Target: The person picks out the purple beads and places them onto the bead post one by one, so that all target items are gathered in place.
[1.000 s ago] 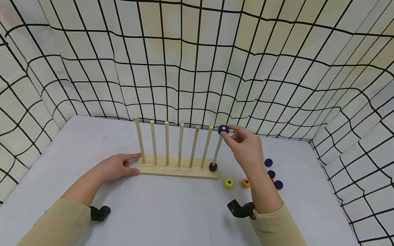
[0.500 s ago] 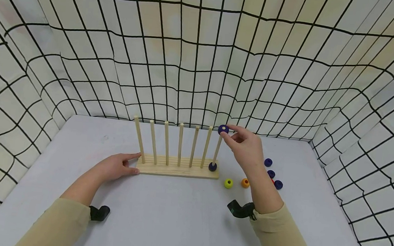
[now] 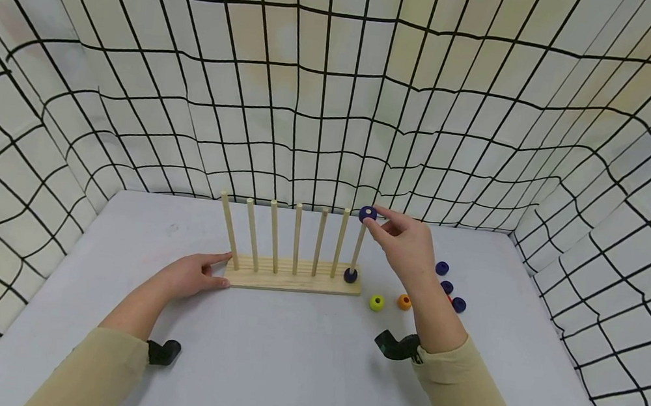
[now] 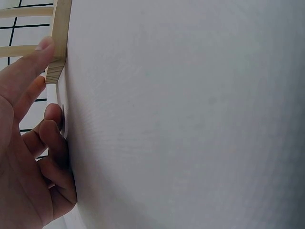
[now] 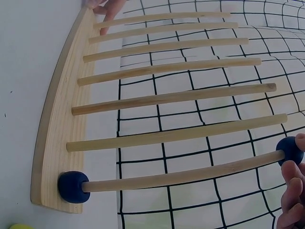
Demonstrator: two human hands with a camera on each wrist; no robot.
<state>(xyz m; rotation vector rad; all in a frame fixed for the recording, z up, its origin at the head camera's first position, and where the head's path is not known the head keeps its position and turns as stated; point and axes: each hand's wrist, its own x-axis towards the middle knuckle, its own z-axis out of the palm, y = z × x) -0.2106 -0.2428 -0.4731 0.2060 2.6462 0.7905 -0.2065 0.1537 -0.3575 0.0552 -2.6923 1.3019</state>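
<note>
A wooden peg board with several upright pegs stands mid-table. My left hand grips its left end, thumb on the near side and index finger at the far side; in the left wrist view the thumb lies on the wood and the other fingers are curled beside it. At the rightmost peg, my right hand pinches a dark blue bead between thumb and fingers. The bead sits around the peg's top, with the tip showing in its hole. Another blue bead rests at this peg's foot.
Right of the board lie a yellow bead and an orange bead. Beyond the right forearm are several blue beads and a partly hidden red one. Black netting over white walls surrounds the white table.
</note>
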